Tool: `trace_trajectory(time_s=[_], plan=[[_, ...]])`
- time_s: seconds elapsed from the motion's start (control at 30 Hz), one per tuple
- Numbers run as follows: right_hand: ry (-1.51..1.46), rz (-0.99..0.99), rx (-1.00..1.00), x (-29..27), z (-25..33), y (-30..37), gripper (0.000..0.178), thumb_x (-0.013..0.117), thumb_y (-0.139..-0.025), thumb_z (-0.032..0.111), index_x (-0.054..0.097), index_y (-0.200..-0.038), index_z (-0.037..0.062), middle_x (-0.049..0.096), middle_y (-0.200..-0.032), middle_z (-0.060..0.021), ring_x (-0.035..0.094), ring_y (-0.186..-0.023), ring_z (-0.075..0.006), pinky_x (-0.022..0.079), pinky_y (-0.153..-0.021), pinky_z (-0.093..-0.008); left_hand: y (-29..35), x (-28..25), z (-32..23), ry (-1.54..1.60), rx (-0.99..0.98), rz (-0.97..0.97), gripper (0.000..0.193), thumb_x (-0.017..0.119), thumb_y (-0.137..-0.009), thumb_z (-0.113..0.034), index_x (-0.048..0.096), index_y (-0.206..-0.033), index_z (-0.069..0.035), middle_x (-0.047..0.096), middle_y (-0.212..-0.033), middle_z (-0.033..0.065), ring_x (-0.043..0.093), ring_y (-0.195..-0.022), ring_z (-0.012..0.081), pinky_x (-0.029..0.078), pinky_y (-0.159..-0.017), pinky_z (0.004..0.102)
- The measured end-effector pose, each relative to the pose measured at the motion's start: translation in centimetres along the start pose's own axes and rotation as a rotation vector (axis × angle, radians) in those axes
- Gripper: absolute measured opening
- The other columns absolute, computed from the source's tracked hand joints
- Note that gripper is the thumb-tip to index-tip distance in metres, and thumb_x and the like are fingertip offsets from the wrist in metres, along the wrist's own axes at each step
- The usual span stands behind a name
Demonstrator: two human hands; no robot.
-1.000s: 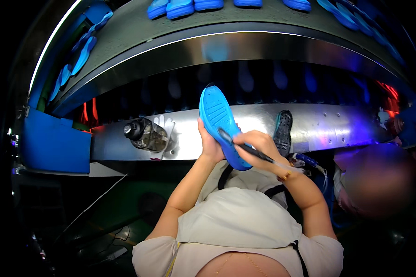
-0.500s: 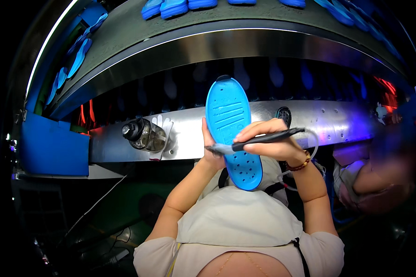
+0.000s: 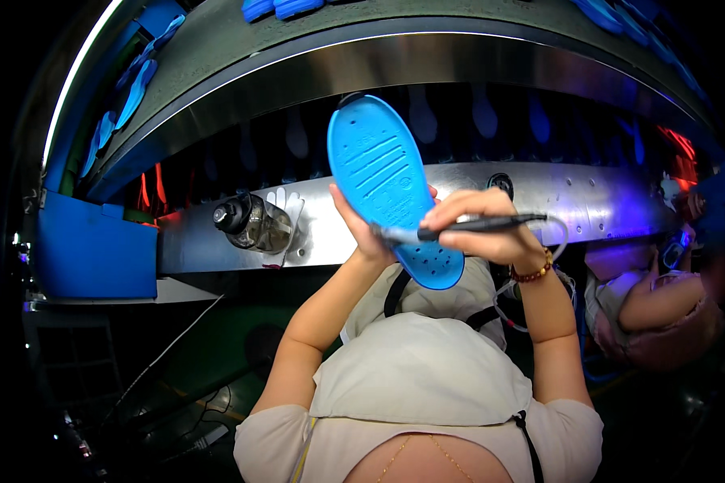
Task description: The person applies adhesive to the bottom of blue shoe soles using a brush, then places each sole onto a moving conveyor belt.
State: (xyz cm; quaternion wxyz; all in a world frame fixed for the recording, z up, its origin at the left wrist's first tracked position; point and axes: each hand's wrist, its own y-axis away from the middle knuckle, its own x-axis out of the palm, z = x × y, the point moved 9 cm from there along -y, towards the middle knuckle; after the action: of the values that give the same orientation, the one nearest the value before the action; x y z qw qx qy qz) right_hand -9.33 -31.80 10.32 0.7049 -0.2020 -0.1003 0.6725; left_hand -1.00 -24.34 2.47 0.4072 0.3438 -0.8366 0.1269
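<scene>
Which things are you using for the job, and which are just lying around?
In use:
- blue sole, held in the left hand
- black-handled tool, in the right hand, with a clear tube

Apparently just lying about, on the metal bench:
- dark bottle
- white glove
</scene>
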Motion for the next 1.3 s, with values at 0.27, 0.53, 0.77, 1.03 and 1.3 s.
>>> trace_trajectory(time_s=[0.27,0.53,0.77,1.03,1.3], plan=[[0.135,0.04,-0.142,0.3,1.8,0.8,0.017,0.067,-0.067,0.003,0.065,-0.083,0.0007,0.065,-0.085,-0.0103,0.062,-0.082,-0.0222,0.047,-0.075,-0.0316,-0.9,0.6,-2.1,0.102,0.103,0.106,0.101,0.008,-0.066,-0.082,0.042,-0.113,0.0,0.056,-0.092,0.0213,0.057,-0.079,0.0305,0.048,-0.07,0.0431],[0.112,-0.043,-0.051,-0.2,1.1,2.3,0.02,0.067,-0.066,0.0,0.064,-0.086,0.0,0.064,-0.086,-0.0122,0.061,-0.085,-0.0241,0.047,-0.079,-0.0327,-1.1,0.6,-4.2,0.075,0.161,0.059,0.102,0.007,-0.066,-0.082,0.043,-0.115,-0.001,0.056,-0.093,0.0224,0.058,-0.081,0.0325,0.048,-0.072,0.0436],[-0.064,-0.152,0.135,-1.6,-1.3,3.2,0.019,0.061,-0.07,-0.003,0.063,-0.088,-0.0019,0.063,-0.092,-0.0154,0.059,-0.09,-0.0227,0.045,-0.082,-0.0329,-1.3,1.0,-4.7,0.049,0.128,0.032,0.101,0.005,-0.067,-0.081,0.042,-0.117,-0.001,0.056,-0.095,0.0218,0.058,-0.083,0.0325,0.048,-0.075,0.0443],[-0.51,-0.207,0.153,-1.0,-3.9,3.9,0.019,0.059,-0.075,0.001,0.059,-0.093,-0.0045,0.06,-0.098,-0.0191,0.058,-0.094,-0.0236,0.045,-0.086,-0.0334,-1.0,3.2,-5.7,0.09,0.11,0.202,0.097,0.013,-0.073,-0.076,0.034,-0.125,0.003,0.05,-0.111,0.023,0.053,-0.099,0.033,0.04,-0.088,0.0465],[-0.296,-0.081,0.264,1.6,-1.2,3.9,0.024,0.066,-0.071,0.001,0.061,-0.093,-0.0026,0.063,-0.096,-0.0148,0.06,-0.089,-0.0169,0.046,-0.081,-0.0275,1.3,1.3,-1.1,0.082,-0.171,0.347,0.06,0.032,-0.087,-0.046,0.034,-0.128,-0.002,0.05,-0.117,0.0178,0.054,-0.1,0.0313,0.044,-0.086,0.0427]])
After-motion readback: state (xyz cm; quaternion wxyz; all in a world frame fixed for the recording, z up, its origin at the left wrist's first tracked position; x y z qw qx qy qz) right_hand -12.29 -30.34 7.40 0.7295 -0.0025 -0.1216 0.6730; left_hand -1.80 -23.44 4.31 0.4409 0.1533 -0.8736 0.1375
